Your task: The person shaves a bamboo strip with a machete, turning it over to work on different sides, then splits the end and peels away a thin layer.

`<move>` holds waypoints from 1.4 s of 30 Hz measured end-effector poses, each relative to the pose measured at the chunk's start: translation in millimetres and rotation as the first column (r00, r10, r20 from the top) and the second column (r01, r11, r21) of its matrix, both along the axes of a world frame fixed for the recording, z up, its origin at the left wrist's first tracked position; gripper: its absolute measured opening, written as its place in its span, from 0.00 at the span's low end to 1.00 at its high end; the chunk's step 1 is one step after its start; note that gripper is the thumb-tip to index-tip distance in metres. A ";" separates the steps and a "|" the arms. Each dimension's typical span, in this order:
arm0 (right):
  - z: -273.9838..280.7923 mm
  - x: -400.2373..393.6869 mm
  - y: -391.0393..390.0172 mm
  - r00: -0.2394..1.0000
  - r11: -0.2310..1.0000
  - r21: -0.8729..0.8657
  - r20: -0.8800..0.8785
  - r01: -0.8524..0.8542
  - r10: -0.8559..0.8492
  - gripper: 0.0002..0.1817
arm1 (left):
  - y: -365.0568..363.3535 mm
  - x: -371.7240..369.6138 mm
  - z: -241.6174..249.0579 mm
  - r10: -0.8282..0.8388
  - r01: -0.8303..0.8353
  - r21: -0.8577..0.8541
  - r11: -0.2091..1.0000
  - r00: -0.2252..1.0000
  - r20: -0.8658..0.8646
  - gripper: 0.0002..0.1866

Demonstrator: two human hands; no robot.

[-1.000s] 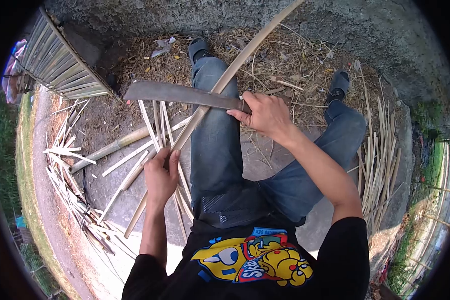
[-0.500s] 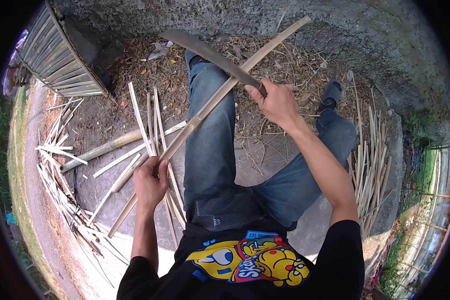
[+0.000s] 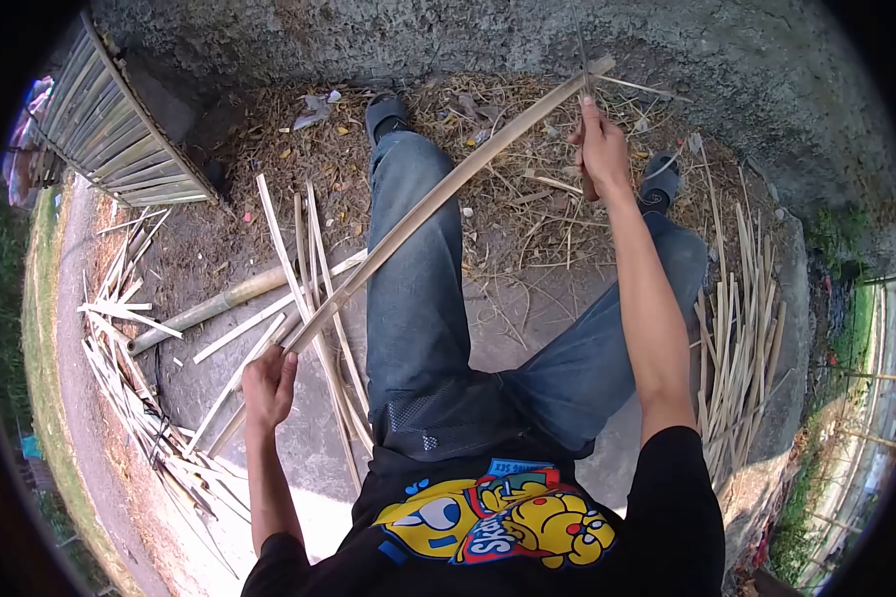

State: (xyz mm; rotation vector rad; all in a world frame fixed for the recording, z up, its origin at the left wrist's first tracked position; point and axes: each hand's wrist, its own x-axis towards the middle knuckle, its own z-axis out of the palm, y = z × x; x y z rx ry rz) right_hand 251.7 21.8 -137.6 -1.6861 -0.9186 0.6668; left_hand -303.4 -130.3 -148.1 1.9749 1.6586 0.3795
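Observation:
A long split bamboo strip point(image 3: 423, 221) slants across my right-of-centre view, passing over my left thigh from lower left to upper right. My left hand point(image 3: 269, 388) is closed around its lower part. My right hand point(image 3: 605, 159) grips a machete point(image 3: 584, 72) by its handle, close to the strip's far end. The blade appears almost edge-on and seems to meet the strip there; exact contact is hard to tell. From that end a thin sliver point(image 3: 647, 90) sticks out to the right.
Several loose bamboo strips point(image 3: 287, 244) and a bamboo pole point(image 3: 219, 300) lie left of my leg. More strips are heaped at far left point(image 3: 119, 373) and right point(image 3: 742, 338). A slatted bamboo panel point(image 3: 119, 119) leans near the rough wall point(image 3: 448, 40). Shavings litter the ground.
My right hand has moved up and right with the machete, from the strip's middle to its far end. The blade has turned edge-on. My left hand has shifted slightly down and left.

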 end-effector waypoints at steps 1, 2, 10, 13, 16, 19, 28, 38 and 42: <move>3.4 -8.3 -4.0 0.947 0.989 0.139 -0.308 -0.049 0.090 0.26 | 0.0 18.0 5.4 0.060 -0.056 0.159 0.986 0.998 -0.025 0.08; 5.5 -20.7 -5.4 0.944 0.989 0.140 -0.318 -0.043 0.086 0.26 | 0.6 32.3 9.6 0.123 -0.105 0.315 0.943 0.992 -0.040 0.07; 2.8 -72.9 8.5 0.732 0.880 0.473 -0.614 0.042 0.295 0.09 | -25.5 200.5 96.0 -0.313 0.286 0.252 0.924 0.192 0.930 0.26; 0.3 -76.5 1.5 0.727 0.884 0.456 -0.642 0.105 0.245 0.08 | -32.3 235.3 150.0 -0.323 0.612 0.475 0.632 -0.348 0.880 0.46; -5.5 -71.9 -0.1 0.730 0.887 0.450 -0.641 0.108 0.236 0.08 | -55.4 244.9 168.9 0.012 0.635 0.394 0.664 -0.536 0.844 0.14; -5.4 -68.6 -4.2 0.744 0.891 0.443 -0.628 0.101 0.228 0.08 | -23.2 245.9 163.6 -0.037 0.728 0.555 0.403 -0.593 0.805 0.19; -11.5 -66.6 -5.4 0.775 0.898 0.433 -0.594 0.079 0.218 0.07 | -28.7 243.8 156.2 -0.127 0.591 0.484 0.646 -0.542 0.831 0.10; -12.7 -67.6 -6.9 0.769 0.904 0.418 -0.606 0.092 0.202 0.09 | -18.2 231.4 138.9 -0.234 0.542 0.441 0.715 -0.409 0.882 0.14; -13.5 -66.6 -6.5 0.762 0.898 0.428 -0.614 0.100 0.208 0.09 | 15.2 198.7 110.4 -0.492 0.086 0.534 0.841 0.530 0.691 0.17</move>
